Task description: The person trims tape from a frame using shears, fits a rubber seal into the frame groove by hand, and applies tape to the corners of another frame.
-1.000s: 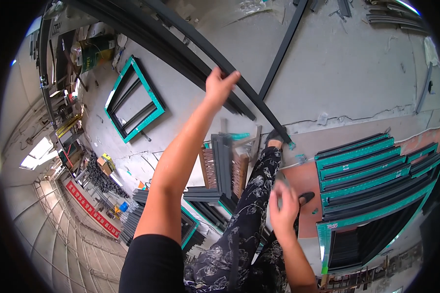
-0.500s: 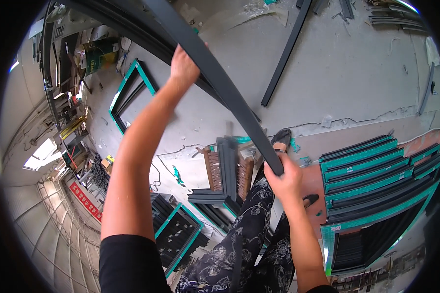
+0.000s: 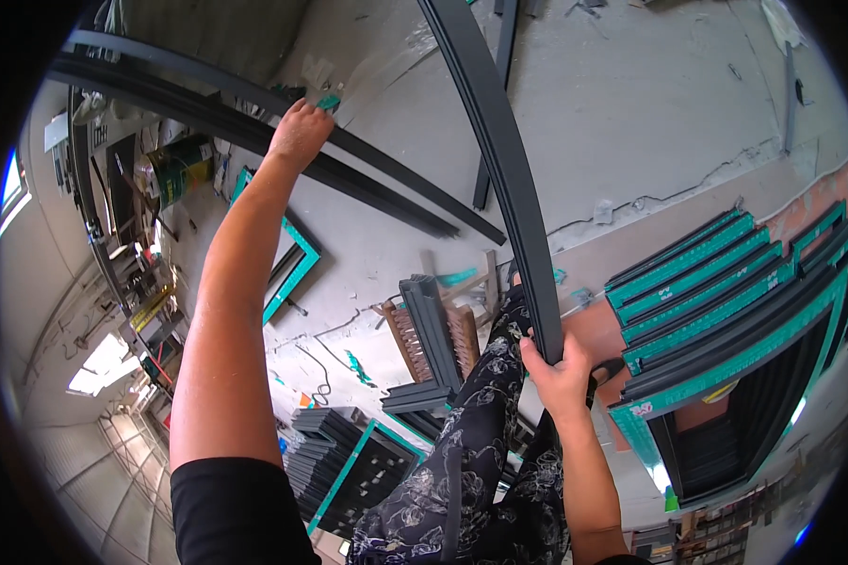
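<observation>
A long dark grey metal profile (image 3: 499, 141), grooved along one side, rises steeply from my right hand (image 3: 558, 377) past the top edge of view. My right fingers and thumb are closed round its lower end, in front of my patterned trousers. Farther off and to the left, my left hand (image 3: 301, 134) is closed over a slimmer dark bar (image 3: 400, 177), its fingertips partly hidden. That bar slants down to the right. Just beneath and beside it runs a thicker dark profile (image 3: 377, 200).
Another dark bar (image 3: 483, 179) lies on the grey floor behind the held profile. Green-taped frames (image 3: 707, 273) are stacked at right, and a green-edged frame (image 3: 297, 273) sits at left. More profiles (image 3: 429, 325) rest on a brown support near my legs.
My left hand has left the profile that my right hand holds and moved left onto the slimmer bar. The right-hand profile has swung more upright and rightward. The view has shifted.
</observation>
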Demonstrator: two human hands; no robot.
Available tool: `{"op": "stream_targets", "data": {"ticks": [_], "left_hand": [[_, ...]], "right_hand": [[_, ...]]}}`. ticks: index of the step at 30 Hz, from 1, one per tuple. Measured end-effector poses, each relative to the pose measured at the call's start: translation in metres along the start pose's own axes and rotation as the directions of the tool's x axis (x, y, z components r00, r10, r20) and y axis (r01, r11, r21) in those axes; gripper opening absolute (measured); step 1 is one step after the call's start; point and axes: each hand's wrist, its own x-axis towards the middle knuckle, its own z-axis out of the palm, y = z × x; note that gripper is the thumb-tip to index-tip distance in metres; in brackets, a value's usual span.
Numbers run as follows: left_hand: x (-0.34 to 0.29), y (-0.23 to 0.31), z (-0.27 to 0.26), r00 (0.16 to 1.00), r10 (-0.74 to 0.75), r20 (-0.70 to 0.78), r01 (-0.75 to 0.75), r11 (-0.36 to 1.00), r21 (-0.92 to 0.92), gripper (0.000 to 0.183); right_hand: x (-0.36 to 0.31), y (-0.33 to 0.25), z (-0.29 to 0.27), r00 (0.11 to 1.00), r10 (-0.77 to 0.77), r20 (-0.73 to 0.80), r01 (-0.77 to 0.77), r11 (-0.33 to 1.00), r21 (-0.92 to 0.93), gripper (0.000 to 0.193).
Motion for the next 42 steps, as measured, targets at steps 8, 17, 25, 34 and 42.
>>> {"op": "stream_targets", "data": {"ticks": [8, 17, 25, 34, 42], "left_hand": [[-0.023, 0.026, -0.11, 0.94, 0.235, -0.247, -0.245, 0.97, -0.007, 0.022], [-0.132, 0.098, -0.237, 0.773, 0.532, -0.347, -0.561, 0.828, 0.019, 0.04], [-0.265, 0.162, -0.289, 0.938, 0.111, 0.329, -0.023, 0.965, -0.26, 0.03], [-0.435, 0.262, -0.516, 0.669, -0.697, 0.258, 0.743, 0.642, -0.19, 0.084], [-0.506, 0.252, -0.488, 0.386, -0.879, -0.28, 0.682, 0.476, -0.555, 0.052]], "right_hand": [[-0.039, -0.009, -0.032, 0.95, -0.279, -0.139, 0.272, 0.96, -0.068, 0.018], [-0.166, 0.036, -0.13, 0.862, -0.494, -0.11, 0.471, 0.863, -0.182, 0.032], [-0.269, 0.014, -0.219, 0.683, -0.532, -0.5, 0.421, 0.847, -0.326, 0.037], [-0.455, 0.18, -0.4, 0.585, -0.575, -0.572, 0.273, 0.804, -0.529, 0.037], [-0.499, 0.27, -0.547, 0.565, -0.545, -0.619, 0.071, 0.78, -0.622, 0.033]]}}
